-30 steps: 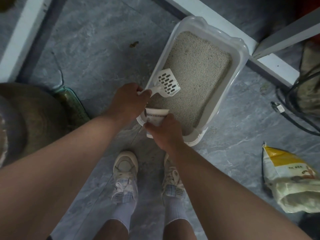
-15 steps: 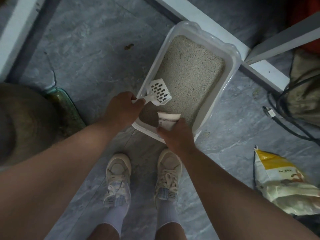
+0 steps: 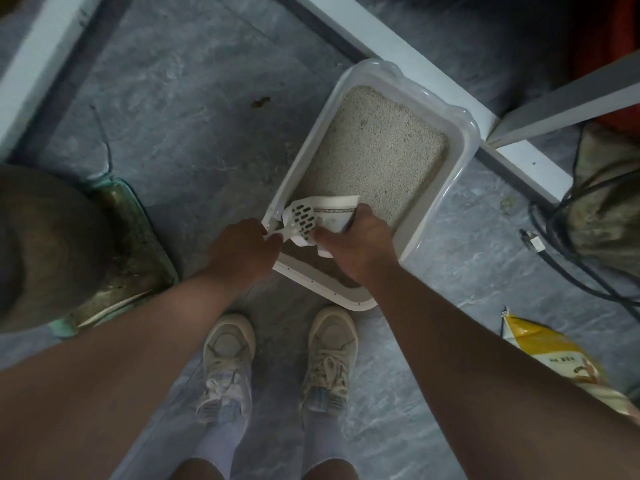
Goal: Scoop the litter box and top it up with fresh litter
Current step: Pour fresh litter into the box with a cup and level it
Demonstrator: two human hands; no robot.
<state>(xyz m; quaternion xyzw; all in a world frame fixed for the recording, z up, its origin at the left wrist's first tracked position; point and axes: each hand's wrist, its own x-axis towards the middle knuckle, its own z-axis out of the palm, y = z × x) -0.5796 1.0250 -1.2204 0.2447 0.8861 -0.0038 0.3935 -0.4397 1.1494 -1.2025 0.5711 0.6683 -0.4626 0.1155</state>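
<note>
Left hand (image 3: 242,251) gripping slotted scoop (image 3: 303,225), right hand (image 3: 353,247) holding paper cup (image 3: 334,213) (over litter box (image 3: 460,161)).

Location: a domestic interior, floor level. Indicators are grey marbled floor tiles (image 3: 194,140), white skirting (image 3: 408,53), a cat litter box (image 3: 460,157) on the floor, a yellow bag (image 3: 554,362) lying beside it, and loose black cables (image 3: 568,258) nearby.
</note>
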